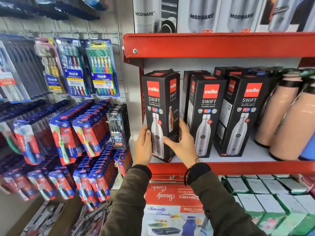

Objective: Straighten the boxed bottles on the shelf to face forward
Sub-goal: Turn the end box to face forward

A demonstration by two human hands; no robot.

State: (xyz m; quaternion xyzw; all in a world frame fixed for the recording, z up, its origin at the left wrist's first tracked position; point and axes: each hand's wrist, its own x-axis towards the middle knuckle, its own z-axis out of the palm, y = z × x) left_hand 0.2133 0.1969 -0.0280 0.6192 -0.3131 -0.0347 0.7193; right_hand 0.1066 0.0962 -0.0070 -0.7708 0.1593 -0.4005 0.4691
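Three black "cello SWIFT" bottle boxes stand in the front row on the red shelf [238, 167]. The leftmost box [160, 103] is turned a little, so its front and right side both show. My left hand [144, 147] grips its lower left edge and my right hand [180, 142] grips its lower right side. The middle box [207, 114] and the right box [243, 114] stand angled, each showing its left side. More black boxes stand behind them.
Peach bottles [281, 113] with black bands lean at the shelf's right end. Modware boxes [201, 16] fill the shelf above. Toothbrush packs [100, 68] hang on the wire rack to the left. Boxed sets [172, 198] lie on the shelf below.
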